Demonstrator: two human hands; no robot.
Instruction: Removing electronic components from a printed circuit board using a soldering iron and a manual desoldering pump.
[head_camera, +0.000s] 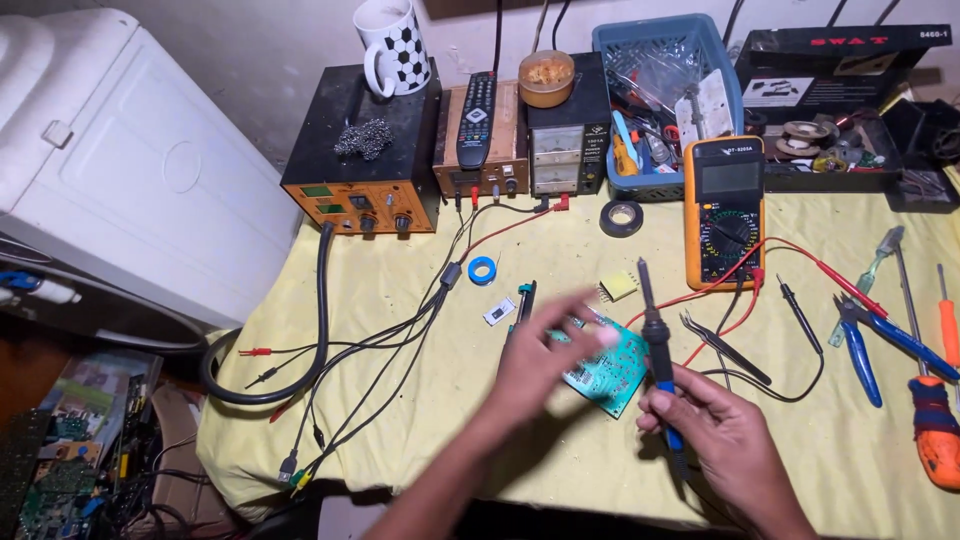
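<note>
Right hand (722, 432) grips black-and-blue soldering iron (655, 345) upright; blurred left hand (545, 362) pinches green printed circuit board (612, 372). Best kept steady, tip just beside board, clear of fingers (590, 330).

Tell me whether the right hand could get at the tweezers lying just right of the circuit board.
Probably yes, though not freely: the right hand holds a soldering iron in its grip. The tweezers lie uncovered on the yellow cloth just beyond it, with only thin probe leads around them.

Left hand (545, 362) raised (blurred), right hand (715, 432) gripping.
</note>
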